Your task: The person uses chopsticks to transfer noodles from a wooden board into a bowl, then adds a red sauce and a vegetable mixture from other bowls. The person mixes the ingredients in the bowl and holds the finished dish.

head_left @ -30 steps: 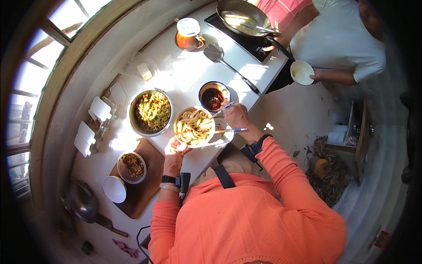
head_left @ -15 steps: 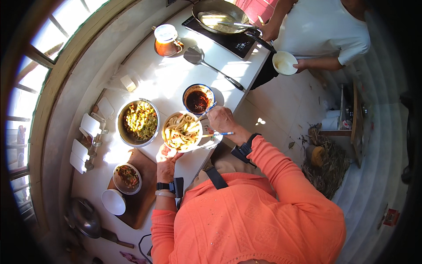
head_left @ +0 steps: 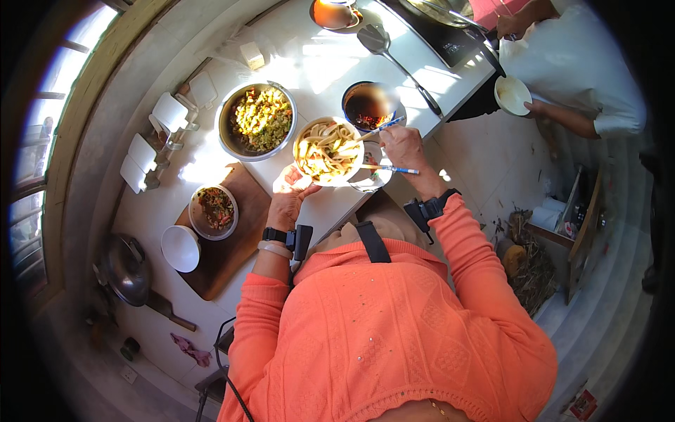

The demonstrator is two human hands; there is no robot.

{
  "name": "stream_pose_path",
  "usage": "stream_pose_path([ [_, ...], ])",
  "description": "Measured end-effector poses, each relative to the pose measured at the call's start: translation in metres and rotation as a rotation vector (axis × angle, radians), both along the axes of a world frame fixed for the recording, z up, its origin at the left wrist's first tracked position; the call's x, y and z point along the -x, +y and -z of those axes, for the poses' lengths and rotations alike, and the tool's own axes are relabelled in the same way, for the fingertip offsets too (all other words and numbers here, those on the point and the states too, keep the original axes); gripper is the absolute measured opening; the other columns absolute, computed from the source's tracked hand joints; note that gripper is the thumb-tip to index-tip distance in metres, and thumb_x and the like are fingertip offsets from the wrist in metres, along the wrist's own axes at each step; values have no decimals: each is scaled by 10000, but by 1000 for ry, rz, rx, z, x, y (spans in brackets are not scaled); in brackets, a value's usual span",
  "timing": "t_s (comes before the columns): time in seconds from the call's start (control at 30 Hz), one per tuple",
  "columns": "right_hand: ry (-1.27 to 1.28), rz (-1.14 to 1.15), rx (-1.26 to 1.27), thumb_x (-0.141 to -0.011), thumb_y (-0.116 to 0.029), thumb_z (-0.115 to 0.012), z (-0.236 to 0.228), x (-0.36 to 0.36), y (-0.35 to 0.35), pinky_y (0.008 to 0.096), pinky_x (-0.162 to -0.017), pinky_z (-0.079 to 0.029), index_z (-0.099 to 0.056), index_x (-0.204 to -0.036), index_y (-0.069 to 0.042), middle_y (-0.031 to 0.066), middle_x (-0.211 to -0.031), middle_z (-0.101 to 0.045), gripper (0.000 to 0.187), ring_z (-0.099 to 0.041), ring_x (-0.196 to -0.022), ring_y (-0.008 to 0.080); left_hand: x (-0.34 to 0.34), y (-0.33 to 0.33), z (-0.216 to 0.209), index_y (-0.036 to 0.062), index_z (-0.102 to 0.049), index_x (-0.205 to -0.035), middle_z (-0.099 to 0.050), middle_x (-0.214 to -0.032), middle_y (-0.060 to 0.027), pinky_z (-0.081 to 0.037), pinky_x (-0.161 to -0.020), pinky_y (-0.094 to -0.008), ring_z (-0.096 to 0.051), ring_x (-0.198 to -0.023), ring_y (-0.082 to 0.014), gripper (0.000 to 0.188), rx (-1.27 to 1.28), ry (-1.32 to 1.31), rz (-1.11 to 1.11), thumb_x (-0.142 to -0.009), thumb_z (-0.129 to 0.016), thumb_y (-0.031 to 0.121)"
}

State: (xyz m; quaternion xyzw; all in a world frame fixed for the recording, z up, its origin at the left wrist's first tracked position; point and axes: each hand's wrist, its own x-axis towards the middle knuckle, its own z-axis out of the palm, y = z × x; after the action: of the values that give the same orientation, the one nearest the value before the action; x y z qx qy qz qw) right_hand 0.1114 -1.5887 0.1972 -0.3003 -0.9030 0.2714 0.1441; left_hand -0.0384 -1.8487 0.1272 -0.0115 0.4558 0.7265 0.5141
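Note:
My left hand [head_left: 292, 185] grips the lower left rim of a white bowl of noodles [head_left: 328, 150] topped with yellow and green bits, held over the counter's front edge. My right hand [head_left: 405, 148] is closed on a pair of blue-and-white-ended chopsticks [head_left: 397, 169], spread wide apart, their tips at the bowl's right side. Partly hidden beneath lies another bowl [head_left: 380, 181]. Just beyond stands a blue-rimmed bowl of dark red chilli sauce [head_left: 365, 121]. To its left is a steel basin [head_left: 223, 131] heaped with yellow and green chopped food.
A wooden board [head_left: 242, 246] carries a bowl of chopped vegetables [head_left: 216, 213] and a white bowl [head_left: 181, 248]. A spatula [head_left: 404, 63] and brown jug [head_left: 335, 14] lie farther back. At far right, another person [head_left: 583, 70] holds a bowl [head_left: 512, 96] near a pan. A cleaver [head_left: 169, 309] sits lower left.
The view has shifted, so the counter things appear farther right and higher. Both hands keep their hold on the noodle bowl and the chopsticks.

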Motion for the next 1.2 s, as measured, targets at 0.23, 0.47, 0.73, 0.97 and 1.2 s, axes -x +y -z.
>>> stream_pose_path([
  [0.23, 60, 224, 237, -886, -149, -592, 5, 1, 4, 341, -685, -568, -741, -796, 7, 126, -764, -741, 234, -734, -696, 250, 1, -2, -3, 14, -499, -1363, -609, -1332, -104, -587, -946, -449, -631, -1180, -248, 386, -54, -36, 11, -981, -558, 15],
  [0.47, 198, 87, 6, -872, -82, -600, 25, -2, 13, 419, -701, -576, -736, -921, -38, 159, -852, -725, 151, -724, -778, 323, 2, 1, -8, 7, -493, -1376, -627, -1332, -116, -588, -929, -428, -647, -1162, -241, 387, 17, -89, 11, -1003, -557, 91],
  [0.73, -122, 212, -84, -905, -155, -601, 30, 4, 28, 440, -732, -559, -720, -1030, -45, 178, -837, -725, 204, -721, -823, 344, 2, -1, -4, 2, -494, -1374, -633, -1321, -118, -590, -922, -420, -651, -1158, -252, 412, 7, -23, 15, -982, -593, 79],
  [0.97, 74, 484, 244, -949, -271, -584, 34, -12, 34, 406, -748, -531, -649, -1125, -4, 187, -807, -716, 326, -715, -832, 341, 1, -1, -4, 11, -496, -1377, -636, -1313, -119, -580, -935, -435, -648, -1161, -252, 425, 4, -20, 6, -976, -608, 97],
  [1.2, -381, 580, 247, -875, -296, -684, 60, -52, -2, 453, -830, -534, -574, -1045, 36, 206, -911, -701, 389, -708, -874, 354, 3, -1, -2, 13, -498, -1372, -626, -1321, -111, -585, -931, -425, -638, -1173, -245, 398, 20, 5, 38, -983, -577, 49],
])
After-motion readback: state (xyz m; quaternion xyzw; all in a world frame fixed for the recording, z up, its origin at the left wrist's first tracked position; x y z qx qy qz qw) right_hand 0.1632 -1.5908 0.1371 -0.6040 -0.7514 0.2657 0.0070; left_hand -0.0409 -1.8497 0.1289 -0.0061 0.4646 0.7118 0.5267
